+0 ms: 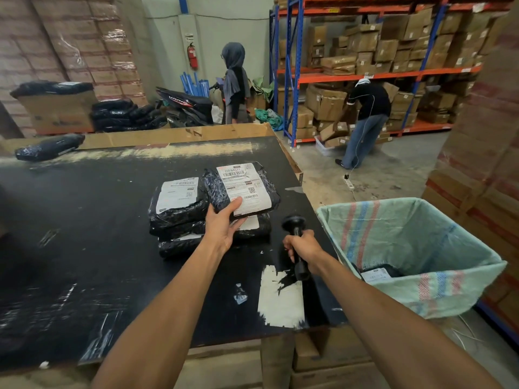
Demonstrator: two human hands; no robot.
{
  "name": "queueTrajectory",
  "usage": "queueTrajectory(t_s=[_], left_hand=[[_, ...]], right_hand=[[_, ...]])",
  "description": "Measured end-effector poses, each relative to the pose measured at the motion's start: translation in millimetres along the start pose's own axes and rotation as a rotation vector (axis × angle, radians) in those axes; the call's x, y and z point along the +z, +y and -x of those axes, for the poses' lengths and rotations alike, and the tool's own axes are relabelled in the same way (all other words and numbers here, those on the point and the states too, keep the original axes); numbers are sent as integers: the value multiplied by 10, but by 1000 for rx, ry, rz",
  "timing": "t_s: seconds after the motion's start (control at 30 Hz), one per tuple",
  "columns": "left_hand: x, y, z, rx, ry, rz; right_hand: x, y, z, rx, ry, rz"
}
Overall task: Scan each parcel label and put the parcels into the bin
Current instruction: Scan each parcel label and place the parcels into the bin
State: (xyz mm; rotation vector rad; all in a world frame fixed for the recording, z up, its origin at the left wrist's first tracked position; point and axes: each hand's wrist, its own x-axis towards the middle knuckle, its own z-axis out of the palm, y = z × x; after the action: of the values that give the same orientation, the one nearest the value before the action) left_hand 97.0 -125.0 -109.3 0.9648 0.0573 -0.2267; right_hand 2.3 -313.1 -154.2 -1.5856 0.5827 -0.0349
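- The left hand (223, 224) grips the near edge of a black-wrapped parcel (242, 189), thumb lying on its white label (243, 188) (the label faces up, with barcodes and a QR code showing).
- That parcel sits tilted on top of a stack of black parcels (179, 217) in the middle of the black desk (84, 209); another labelled parcel lies just beside it to the left.
- The right hand (302, 248) is closed round the handle of a black barcode scanner (295, 237), its head pointing away from the person towards the held parcel, near it but not touching.
- The bin (415, 256), lined with a pale green woven sack with red and blue stripes, stands just beside the desk's right edge; a labelled parcel in the bin (377, 275) lies at its bottom.
- One more black parcel (49, 147) lies at the desk's far left corner, well apart.
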Motion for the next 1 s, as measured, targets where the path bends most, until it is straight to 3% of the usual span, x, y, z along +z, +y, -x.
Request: queueTrajectory(t_s=[0.1, 0.33, 0.47, 0.57, 0.67, 0.73, 0.93, 1.0], left_hand=[[-42, -16, 72, -10, 37, -50], [-24, -80, 196, -65, -31, -40], [186, -211, 253, -108, -106, -36], [458, -329, 259, -175, -166, -121], [780, -454, 247, -268, -241, -268], [1039, -618, 189, -341, -286, -401], [1872, -1259, -218, -493, -382, -798], [2021, -1494, -433, -392, -314, -973]], right_hand=[[54, 117, -19, 62, 11, -41], [115, 110, 40, 114, -134, -52], [-184, 93, -22, 134, -2, 123], [-502, 173, -154, 119, 97, -174], [-845, 159, -229, 69, -9, -676], [-1126, 134, -362, 49, -90, -885], [-1988, 298, -800, 177, -54, -780], [-2246, 385, -962, 212, 7, -758]])
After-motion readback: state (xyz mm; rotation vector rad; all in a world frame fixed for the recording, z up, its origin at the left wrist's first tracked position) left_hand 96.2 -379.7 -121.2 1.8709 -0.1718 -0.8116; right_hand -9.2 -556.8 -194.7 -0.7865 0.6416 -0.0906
